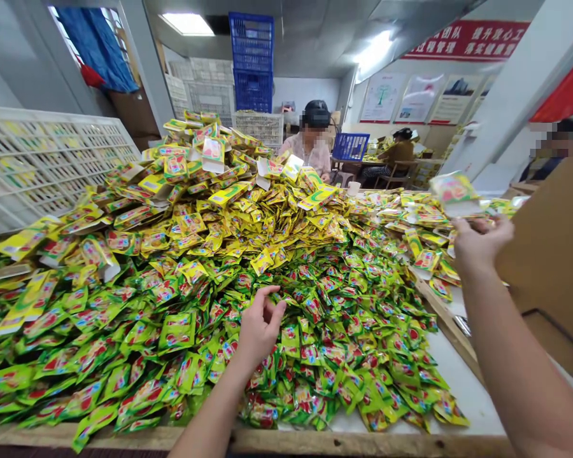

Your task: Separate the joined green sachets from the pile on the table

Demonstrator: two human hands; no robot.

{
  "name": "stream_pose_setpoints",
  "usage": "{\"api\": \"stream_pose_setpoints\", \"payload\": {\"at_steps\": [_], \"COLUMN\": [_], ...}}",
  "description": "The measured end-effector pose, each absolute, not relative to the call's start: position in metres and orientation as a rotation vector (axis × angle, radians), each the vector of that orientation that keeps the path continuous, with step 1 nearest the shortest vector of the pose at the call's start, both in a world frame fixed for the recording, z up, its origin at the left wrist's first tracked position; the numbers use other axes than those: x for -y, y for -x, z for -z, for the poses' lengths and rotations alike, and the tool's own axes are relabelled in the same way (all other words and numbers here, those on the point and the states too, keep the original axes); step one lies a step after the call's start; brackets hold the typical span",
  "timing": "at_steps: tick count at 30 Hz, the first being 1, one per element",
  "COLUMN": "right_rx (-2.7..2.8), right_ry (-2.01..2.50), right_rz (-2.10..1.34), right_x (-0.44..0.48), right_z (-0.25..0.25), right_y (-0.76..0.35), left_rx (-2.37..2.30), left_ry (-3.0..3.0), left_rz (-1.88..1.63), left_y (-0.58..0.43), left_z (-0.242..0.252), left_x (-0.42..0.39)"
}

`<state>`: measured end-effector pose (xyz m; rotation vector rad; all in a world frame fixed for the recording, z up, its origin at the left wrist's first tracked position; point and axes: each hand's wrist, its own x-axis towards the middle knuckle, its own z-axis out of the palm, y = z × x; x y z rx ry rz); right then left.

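Head cam: I've got the L hand (pixel 262 321) low over the green pkts (pixel 179 331), fingers curled, thumb & index tips apart. My R hand (pixel 482 238) is raised at R, fingertips by the lower edge of a small yellow box (pixel 453 189), white flap showing; it's blurred, so I can't tell if they're clamped on it or loose. That box is near the big cardboard carton (pixel 549 254). Yellow pkts (pixel 262 261) heap behind the green, w/ more boxes (pixel 176 165) on top. White crate (pixel 52 116) far L; co-worker (pixel 312 149) sits opp.
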<state>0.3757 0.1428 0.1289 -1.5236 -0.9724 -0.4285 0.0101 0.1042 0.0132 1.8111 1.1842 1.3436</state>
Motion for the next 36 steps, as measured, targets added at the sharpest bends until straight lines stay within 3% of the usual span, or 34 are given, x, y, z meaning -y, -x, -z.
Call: {"api": "stream_pose_setpoints", "payload": {"at_steps": [8, 12, 24, 30, 33, 36], "right_rx": [1.93, 2.113, 1.558, 1.246, 1.142, 0.922], "right_ry": [1.533, 1.598, 1.52, 1.245, 1.133, 0.983], "right_rz": [-0.126, -0.255, -0.415, -0.747, -0.891, -1.108], "right_x": [-0.171, -0.193, -0.147, -0.106, -0.094, -0.083], "right_z": [-0.033, -0.021, -0.037, -0.035, -0.032, -0.029], "right_y": [-0.229, -0.195, -0.233, -0.219, -0.199, -0.186], "left_rx": [-1.291, -1.397, -1.602, -1.205, -0.931, -0.975], "left_ry": [-1.816, -1.77, -1.95, -1.977, -1.763, -1.638], "left_rz": [-1.562, -1.716, -1.37, -1.246, -1.175, -1.199], "left_y": [-0.011, -0.007, -0.01, -0.036, -0.058, -0.07], "left_z": [0.001, -0.001, -0.046, -0.064, -0.055, -0.038], "left_x": [-0.111, -0.122, -0.185, -0.133, -0.106, -0.095]}}
